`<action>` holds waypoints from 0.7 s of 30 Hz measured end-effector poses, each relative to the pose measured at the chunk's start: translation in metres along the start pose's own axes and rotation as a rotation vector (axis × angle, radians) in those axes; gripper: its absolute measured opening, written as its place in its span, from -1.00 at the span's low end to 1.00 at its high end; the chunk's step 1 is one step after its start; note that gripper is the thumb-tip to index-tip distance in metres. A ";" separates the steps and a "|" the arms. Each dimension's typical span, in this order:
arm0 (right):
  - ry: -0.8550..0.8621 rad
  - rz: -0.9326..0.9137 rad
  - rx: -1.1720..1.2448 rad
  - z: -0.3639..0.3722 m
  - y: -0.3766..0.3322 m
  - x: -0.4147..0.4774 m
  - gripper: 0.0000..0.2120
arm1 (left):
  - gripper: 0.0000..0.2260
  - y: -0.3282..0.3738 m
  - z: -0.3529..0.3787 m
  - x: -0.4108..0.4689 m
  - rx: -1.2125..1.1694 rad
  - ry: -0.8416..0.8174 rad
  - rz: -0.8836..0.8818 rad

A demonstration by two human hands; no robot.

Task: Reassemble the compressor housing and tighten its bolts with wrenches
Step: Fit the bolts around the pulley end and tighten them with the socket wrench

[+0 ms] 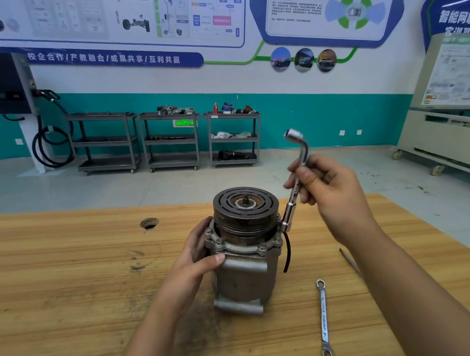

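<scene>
Two hands are busy here. My left hand [197, 255] wraps the left side of the compressor [246, 271], thumb laid across its grey body just under the bolted flange. My right hand [329, 188] pinches the shaft of an L-shaped socket wrench [295, 184]; its lower end meets the flange's right edge and its bent head points up. The compressor stands upright in the middle of the worktop [68, 273], with its dark pulley [245, 207] on top. A ring spanner [324, 321] lies flat to its right, apart from it.
</scene>
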State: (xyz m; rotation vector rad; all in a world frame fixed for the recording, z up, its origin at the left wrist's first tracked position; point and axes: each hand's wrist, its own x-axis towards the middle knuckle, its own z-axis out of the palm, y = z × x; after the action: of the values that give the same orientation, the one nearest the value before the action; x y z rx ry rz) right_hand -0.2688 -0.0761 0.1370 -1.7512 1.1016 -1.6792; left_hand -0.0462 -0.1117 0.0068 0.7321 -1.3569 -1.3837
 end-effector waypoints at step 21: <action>-0.056 0.054 -0.052 -0.012 0.026 0.024 -0.71 | -0.13 -0.001 0.066 -0.012 0.586 0.598 0.065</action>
State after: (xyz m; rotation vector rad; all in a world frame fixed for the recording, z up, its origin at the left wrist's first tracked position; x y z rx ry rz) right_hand -0.2884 -0.1076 0.1317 -1.7731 1.1670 -1.5736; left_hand -0.1041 -0.0789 0.0147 1.3469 -1.2714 -0.6127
